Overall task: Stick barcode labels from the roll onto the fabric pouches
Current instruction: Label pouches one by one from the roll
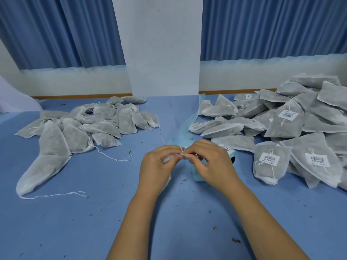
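Just before the roll point(231, 153), my left hand point(155, 166) grips a pouch point(168, 158) and my right hand point(212, 164) pinches its string point(181, 150); the pouch seems light, soft and floppy, so I judge its flat fabric the best hold.

Two hands point(155, 166) point(212, 164); one held pouch point(168, 158); two pouch piles point(84, 124) point(281, 124); one roll point(230, 153).

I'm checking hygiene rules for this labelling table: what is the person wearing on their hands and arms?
Nothing that shows. The left hand and right hand are bare, without gloves, and no ring, watch or bracelet is visible. Both forearms are uncovered down to the frame's lower edge; no sleeve comes into view.
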The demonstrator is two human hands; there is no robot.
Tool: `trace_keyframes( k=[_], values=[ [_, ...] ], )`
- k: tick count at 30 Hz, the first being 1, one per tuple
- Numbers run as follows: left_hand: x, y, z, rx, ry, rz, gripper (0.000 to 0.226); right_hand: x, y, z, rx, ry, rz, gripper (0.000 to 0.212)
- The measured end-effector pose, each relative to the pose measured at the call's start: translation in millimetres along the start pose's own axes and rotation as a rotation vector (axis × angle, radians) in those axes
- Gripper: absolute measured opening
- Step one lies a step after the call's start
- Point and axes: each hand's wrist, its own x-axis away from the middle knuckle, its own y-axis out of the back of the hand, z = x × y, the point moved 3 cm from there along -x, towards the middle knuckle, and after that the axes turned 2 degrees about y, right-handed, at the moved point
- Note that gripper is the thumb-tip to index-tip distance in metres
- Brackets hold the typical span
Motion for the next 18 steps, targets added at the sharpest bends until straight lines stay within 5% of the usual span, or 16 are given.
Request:
trace_keyframes(
  k=[7,10,13,18],
  values=[
    [6,-10,-13,0.241,0.089,0.066,0.016,-1,8,-4,-0.022,-0.074,-0.198,0.010],
    [9,-13,-20,0.347,0.109,0.064,0.013,0,4,-9,-0.227,-0.298,-0.248,0.009],
    [11,-11,-23,0.301,0.122,-0.021,0.016,2,-1,-15,-0.444,-0.534,-0.203,0.012],
    [9,-6,-21,0.218,0.130,-0.144,0.018,4,-14,-13,-0.492,-0.611,-0.018,0.016]
  ],
)
